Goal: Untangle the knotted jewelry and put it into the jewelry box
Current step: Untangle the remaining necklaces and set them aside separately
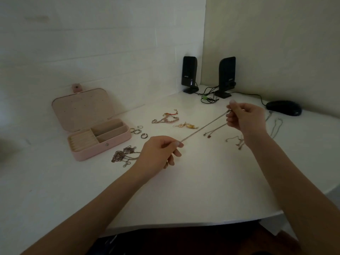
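The left hand (159, 151) is pinching one end of a thin silver chain (204, 127) above the worktop (184, 190); the right hand (243, 117) is pinching the other, pulling it taut. Tugging harder is likely risking a snapped link. The pink jewelry box (103, 142) is sitting open at left

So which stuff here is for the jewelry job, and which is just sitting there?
For the job: silver chain held by left hand and right hand; pink jewelry box; rings; tangled chains.

Just lying about: two speakers; mouse; cables.
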### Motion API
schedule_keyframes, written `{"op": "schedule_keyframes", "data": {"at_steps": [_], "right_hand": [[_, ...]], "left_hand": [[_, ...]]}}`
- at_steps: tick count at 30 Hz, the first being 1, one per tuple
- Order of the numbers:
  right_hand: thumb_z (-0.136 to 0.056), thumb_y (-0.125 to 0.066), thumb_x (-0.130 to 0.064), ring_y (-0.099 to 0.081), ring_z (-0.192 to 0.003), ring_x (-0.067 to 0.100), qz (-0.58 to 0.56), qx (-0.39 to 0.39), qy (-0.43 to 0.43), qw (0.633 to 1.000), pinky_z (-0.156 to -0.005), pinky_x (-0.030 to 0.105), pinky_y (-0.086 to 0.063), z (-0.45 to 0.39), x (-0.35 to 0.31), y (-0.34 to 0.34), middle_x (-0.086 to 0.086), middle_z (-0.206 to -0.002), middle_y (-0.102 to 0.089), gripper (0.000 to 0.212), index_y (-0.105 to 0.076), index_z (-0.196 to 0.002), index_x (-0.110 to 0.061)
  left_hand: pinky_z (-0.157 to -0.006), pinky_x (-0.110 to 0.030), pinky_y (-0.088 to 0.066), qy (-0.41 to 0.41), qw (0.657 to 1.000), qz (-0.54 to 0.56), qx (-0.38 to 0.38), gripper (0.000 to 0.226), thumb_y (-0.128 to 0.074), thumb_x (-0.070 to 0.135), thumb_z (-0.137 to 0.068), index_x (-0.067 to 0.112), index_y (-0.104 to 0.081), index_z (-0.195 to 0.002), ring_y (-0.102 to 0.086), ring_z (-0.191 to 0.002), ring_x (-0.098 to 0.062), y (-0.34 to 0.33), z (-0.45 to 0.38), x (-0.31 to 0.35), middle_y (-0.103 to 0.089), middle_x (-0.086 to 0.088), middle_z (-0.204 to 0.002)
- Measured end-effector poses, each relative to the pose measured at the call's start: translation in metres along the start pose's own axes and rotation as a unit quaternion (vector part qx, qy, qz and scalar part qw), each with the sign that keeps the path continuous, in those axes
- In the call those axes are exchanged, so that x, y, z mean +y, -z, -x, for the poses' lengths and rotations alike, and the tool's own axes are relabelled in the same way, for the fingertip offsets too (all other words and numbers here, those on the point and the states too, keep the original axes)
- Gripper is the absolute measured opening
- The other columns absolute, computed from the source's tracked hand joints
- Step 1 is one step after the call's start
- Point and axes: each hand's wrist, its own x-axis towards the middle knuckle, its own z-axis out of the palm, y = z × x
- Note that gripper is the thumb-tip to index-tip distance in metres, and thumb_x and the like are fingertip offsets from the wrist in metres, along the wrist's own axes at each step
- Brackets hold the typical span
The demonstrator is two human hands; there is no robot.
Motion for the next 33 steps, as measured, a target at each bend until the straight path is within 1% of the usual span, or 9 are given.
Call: {"op": "schedule_keyframes", "data": {"at_steps": [5,9,14,18,22,24,26,30,33], "right_hand": [[-0.091,-0.061,-0.023,-0.065,-0.059,0.006,-0.112,-0.034,-0.089,0.989,-0.058,0.017,-0.054,-0.006,-0.004,0.047,0.004,-0.072,-0.065,0.019,-0.065,-0.092,-0.004],[-0.094,-0.058,-0.013,-0.067,-0.065,0.008,-0.152,-0.034,-0.098,0.983,-0.062,0.019,-0.056,-0.014,-0.009,0.083,0.006,-0.078,-0.065,0.011,-0.064,-0.092,-0.004],[-0.094,-0.056,-0.003,-0.062,-0.073,0.016,0.009,0.009,-0.052,0.999,-0.064,0.022,-0.059,-0.023,-0.007,0.126,0.013,-0.082,-0.06,0.015,-0.06,-0.107,0.003],[-0.084,-0.073,-0.014,-0.067,-0.072,0.018,0.165,0.086,-0.023,0.982,-0.064,0.021,-0.059,-0.031,0.005,0.157,0.012,-0.082,-0.069,0.011,-0.066,-0.088,-0.005],[-0.083,-0.074,-0.016,-0.065,-0.067,0.016,0.233,0.126,0.009,0.964,-0.07,0.024,-0.059,-0.04,0.017,0.18,0.007,-0.075,-0.069,0.008,-0.071,-0.085,-0.01],[-0.086,-0.071,-0.017,-0.062,-0.065,0.013,0.262,0.139,0.029,0.955,-0.067,0.02,-0.055,-0.046,0.024,0.188,0.004,-0.075,-0.068,0.005,-0.071,-0.089,-0.013],[-0.089,-0.066,-0.016,-0.06,-0.064,0.012,0.292,0.139,0.049,0.945,-0.066,0.018,-0.047,-0.054,0.03,0.196,0.004,-0.078,-0.069,0.007,-0.071,-0.094,-0.015],[-0.088,-0.065,-0.011,-0.061,-0.064,0.013,0.282,0.145,0.044,0.947,-0.065,0.018,-0.047,-0.07,0.042,0.207,0.008,-0.08,-0.069,0.014,-0.067,-0.102,-0.011],[-0.083,-0.072,-0.015,-0.061,-0.062,0.011,0.282,0.161,0.047,0.945,-0.067,0.022,-0.048,-0.083,0.045,0.211,0.008,-0.081,-0.07,0.013,-0.067,-0.093,-0.008]], "left_hand": [[-0.043,-0.019,-0.044,0.007,0.999,0.024,-0.026,0.007,-0.061,0.012,-0.092,0.007,-0.064,-0.089,-0.061,-0.049,-0.01,-0.025,0.001,0.009,-0.072,0.001,-0.069],[-0.045,-0.022,-0.046,0.019,0.998,0.035,-0.053,0.009,-0.062,0.009,-0.091,0.006,-0.062,-0.083,-0.063,-0.051,-0.014,-0.052,0.002,0.015,-0.071,0.0,-0.067],[-0.049,-0.022,-0.051,-0.01,0.996,0.044,-0.077,0.009,-0.062,0.006,-0.09,0.004,-0.063,-0.081,-0.065,-0.052,-0.013,-0.091,0.006,0.027,-0.071,-0.006,-0.071],[-0.064,-0.028,-0.058,-0.126,0.99,-0.035,-0.057,0.008,-0.064,0.01,-0.089,0.007,-0.065,-0.082,-0.066,-0.06,-0.014,-0.123,0.01,0.033,-0.069,-0.005,-0.073],[-0.073,-0.029,-0.054,-0.31,0.93,-0.186,-0.058,0.01,-0.062,0.019,-0.091,0.015,-0.07,-0.092,-0.064,-0.072,-0.009,-0.158,0.011,0.037,-0.07,0.004,-0.079],[-0.068,-0.029,-0.053,-0.369,0.896,-0.241,-0.055,0.01,-0.063,0.019,-0.09,0.015,-0.072,-0.091,-0.064,-0.072,-0.013,-0.174,0.01,0.039,-0.071,0.002,-0.08],[-0.056,-0.023,-0.051,-0.415,0.863,-0.287,-0.044,0.004,-0.076,0.014,-0.078,0.015,-0.073,-0.08,-0.063,-0.062,-0.014,-0.189,0.007,0.042,-0.068,0.002,-0.068],[-0.042,-0.013,-0.044,-0.429,0.836,-0.338,-0.057,0.039,-0.094,0.018,-0.033,0.027,-0.072,-0.063,-0.056,-0.048,-0.003,-0.21,0.002,0.05,-0.059,0.012,-0.052],[-0.041,-0.014,-0.043,-0.417,0.819,-0.387,-0.076,0.042,-0.092,0.022,-0.023,0.027,-0.07,-0.059,-0.054,-0.048,-0.002,-0.221,-0.005,0.051,-0.056,0.013,-0.05]]}}
